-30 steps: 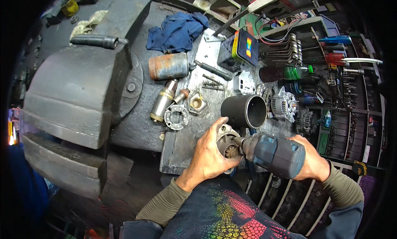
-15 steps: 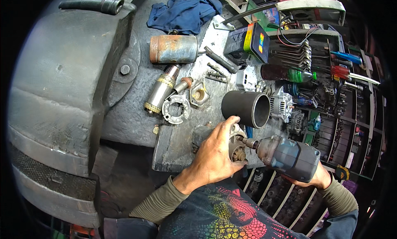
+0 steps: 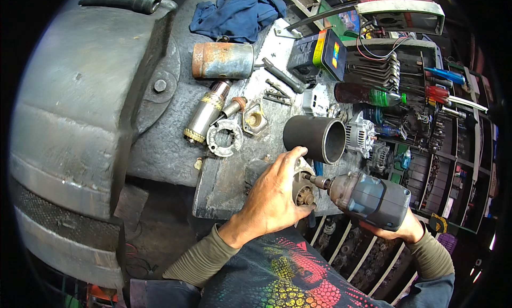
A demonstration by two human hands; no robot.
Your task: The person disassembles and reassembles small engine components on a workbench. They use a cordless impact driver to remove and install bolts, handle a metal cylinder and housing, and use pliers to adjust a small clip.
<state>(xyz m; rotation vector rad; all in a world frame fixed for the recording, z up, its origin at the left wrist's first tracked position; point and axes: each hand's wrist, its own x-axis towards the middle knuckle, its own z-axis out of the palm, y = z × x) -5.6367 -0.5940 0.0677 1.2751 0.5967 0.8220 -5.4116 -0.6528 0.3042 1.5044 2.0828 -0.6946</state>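
My left hand (image 3: 272,198) is wrapped round a metal starter motor drive housing (image 3: 302,181) at the bench's near edge. A small toothed pinion gear (image 3: 305,195) shows in the opening of that housing. My right hand (image 3: 404,229) grips a grey-blue cordless impact wrench (image 3: 372,199) from below, its handle mostly hidden. The wrench's socket (image 3: 320,182) points left and meets a bolt on the housing, or sits very close to it. Just beyond my left fingertips lies a dark steel cylinder (image 3: 308,134), open end to the right.
On the bench (image 3: 210,193) lie an armature (image 3: 204,118), a ring-shaped brush holder (image 3: 224,138), an end cap (image 3: 254,120), a rusty cylinder (image 3: 224,61) and a blue cloth (image 3: 237,14). A large metal block (image 3: 69,105) stands left. Wrenches (image 3: 381,73) and a bottle (image 3: 368,94) lie right.
The whole view has shifted slightly. My left hand stays on the housing, and the impact wrench keeps nearly the same place at its bolt.
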